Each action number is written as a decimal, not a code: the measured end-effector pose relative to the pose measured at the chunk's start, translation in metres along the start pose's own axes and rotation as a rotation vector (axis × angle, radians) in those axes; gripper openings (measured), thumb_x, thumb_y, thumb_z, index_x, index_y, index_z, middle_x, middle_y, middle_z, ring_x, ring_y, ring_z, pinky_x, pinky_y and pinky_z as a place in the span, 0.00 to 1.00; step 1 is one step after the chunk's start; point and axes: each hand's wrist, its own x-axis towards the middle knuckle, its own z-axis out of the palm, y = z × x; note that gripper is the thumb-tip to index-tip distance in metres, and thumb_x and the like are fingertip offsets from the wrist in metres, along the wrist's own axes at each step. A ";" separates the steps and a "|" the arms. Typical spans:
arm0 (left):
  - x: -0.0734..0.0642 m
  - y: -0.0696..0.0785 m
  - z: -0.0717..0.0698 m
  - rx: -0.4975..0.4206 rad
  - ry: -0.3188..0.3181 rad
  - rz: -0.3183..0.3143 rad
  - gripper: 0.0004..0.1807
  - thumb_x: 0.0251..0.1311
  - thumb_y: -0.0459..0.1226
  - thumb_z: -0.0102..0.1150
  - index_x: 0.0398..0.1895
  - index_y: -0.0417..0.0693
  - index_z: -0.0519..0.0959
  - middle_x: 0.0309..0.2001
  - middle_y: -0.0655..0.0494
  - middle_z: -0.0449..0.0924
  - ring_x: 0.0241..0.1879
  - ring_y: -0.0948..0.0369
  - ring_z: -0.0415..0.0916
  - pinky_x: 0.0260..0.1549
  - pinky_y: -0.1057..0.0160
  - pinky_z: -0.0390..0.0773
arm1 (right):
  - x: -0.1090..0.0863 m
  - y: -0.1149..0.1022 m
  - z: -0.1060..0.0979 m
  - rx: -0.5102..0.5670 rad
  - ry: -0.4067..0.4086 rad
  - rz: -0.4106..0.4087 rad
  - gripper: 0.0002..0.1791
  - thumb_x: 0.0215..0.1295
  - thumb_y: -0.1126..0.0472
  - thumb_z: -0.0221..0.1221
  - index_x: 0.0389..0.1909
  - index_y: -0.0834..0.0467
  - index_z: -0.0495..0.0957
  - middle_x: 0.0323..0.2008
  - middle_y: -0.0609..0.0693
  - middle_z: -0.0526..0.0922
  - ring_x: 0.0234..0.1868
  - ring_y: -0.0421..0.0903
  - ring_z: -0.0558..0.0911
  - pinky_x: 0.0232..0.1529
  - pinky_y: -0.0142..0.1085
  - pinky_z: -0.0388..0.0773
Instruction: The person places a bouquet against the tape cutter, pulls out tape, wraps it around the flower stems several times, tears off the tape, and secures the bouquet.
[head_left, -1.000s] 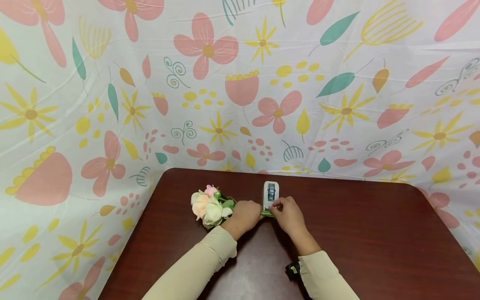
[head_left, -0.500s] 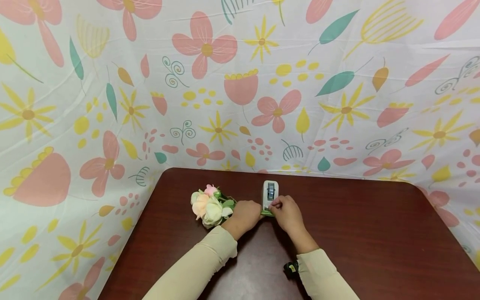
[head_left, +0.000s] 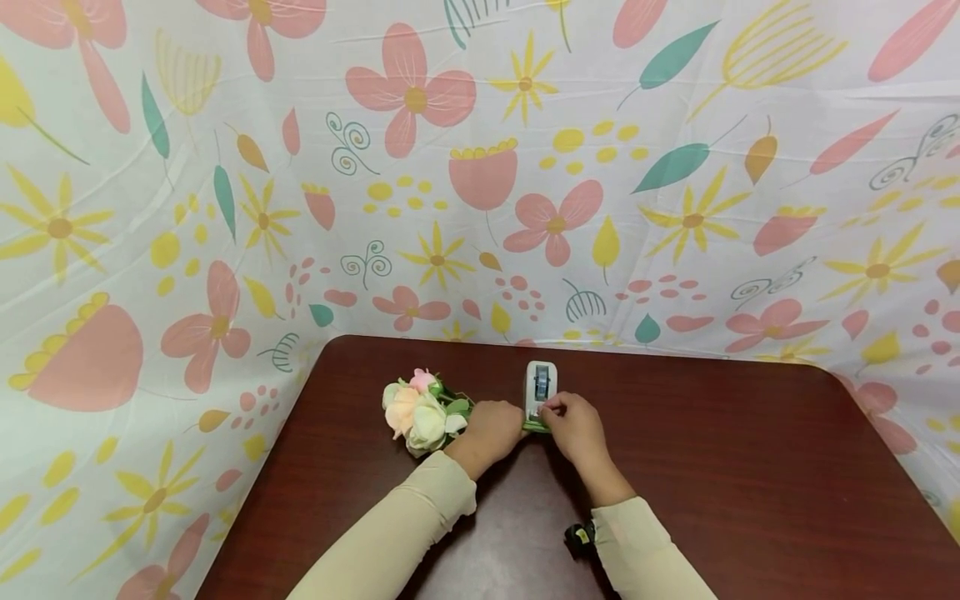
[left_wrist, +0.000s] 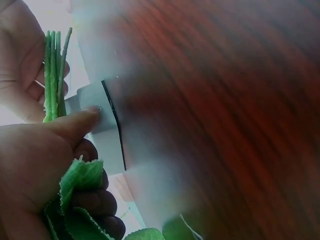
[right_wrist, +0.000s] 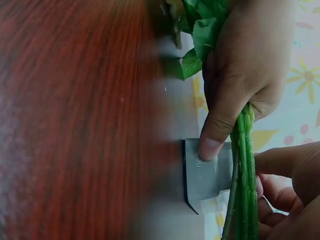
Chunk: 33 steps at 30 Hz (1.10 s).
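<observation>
My left hand (head_left: 492,429) grips a bunch of artificial roses (head_left: 426,421) by its green stems (right_wrist: 243,170). The cream, peach and pink heads lie to its left, and leaves (left_wrist: 80,180) stick out below its fingers in the left wrist view. Its thumb overlaps the side of a white tape dispenser (head_left: 542,387), which stands just beyond the stems with a roll of clear tape (head_left: 542,382) in it. At the dispenser's near end, my right hand (head_left: 581,433) has thumb and forefinger pinched together at the tape's end, behind the stems; the fingertips are partly hidden.
A dark red-brown table (head_left: 712,467) spreads under everything. Flower-printed cloth (head_left: 555,167) hangs behind it and along its left side. A small black object (head_left: 579,540) with a yellow mark sits against the right sleeve (head_left: 637,542).
My right hand stays at the dispenser's near end, with only slight finger movement. The black object by the right sleeve has shifted a little left. My left hand and the roses hold still.
</observation>
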 end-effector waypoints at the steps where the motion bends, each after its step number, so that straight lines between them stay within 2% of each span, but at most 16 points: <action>1: -0.001 0.000 -0.001 0.000 -0.003 0.001 0.18 0.67 0.55 0.60 0.27 0.55 0.86 0.29 0.58 0.87 0.28 0.58 0.84 0.25 0.56 0.81 | 0.000 -0.001 0.000 -0.003 0.001 0.004 0.06 0.64 0.58 0.65 0.34 0.57 0.85 0.34 0.52 0.85 0.34 0.47 0.79 0.37 0.37 0.73; 13: 0.002 0.003 -0.004 -0.022 -0.030 0.000 0.18 0.68 0.53 0.60 0.26 0.55 0.86 0.28 0.58 0.87 0.27 0.58 0.84 0.24 0.56 0.81 | -0.002 -0.003 -0.007 0.011 -0.020 0.053 0.11 0.70 0.54 0.61 0.41 0.57 0.85 0.36 0.52 0.88 0.32 0.44 0.80 0.34 0.35 0.74; 21: 0.002 0.000 -0.006 -0.036 -0.025 -0.006 0.18 0.67 0.53 0.60 0.25 0.55 0.86 0.27 0.58 0.87 0.27 0.58 0.84 0.24 0.56 0.81 | -0.004 -0.007 -0.011 0.015 -0.031 0.065 0.12 0.71 0.53 0.61 0.41 0.58 0.85 0.35 0.52 0.88 0.32 0.45 0.79 0.34 0.35 0.72; 33: 0.005 0.001 -0.006 -0.054 -0.067 -0.036 0.17 0.67 0.53 0.61 0.26 0.55 0.85 0.29 0.58 0.87 0.28 0.57 0.84 0.26 0.55 0.81 | -0.013 -0.011 -0.016 0.009 -0.028 0.064 0.11 0.70 0.55 0.61 0.40 0.59 0.85 0.35 0.53 0.88 0.34 0.46 0.81 0.37 0.37 0.75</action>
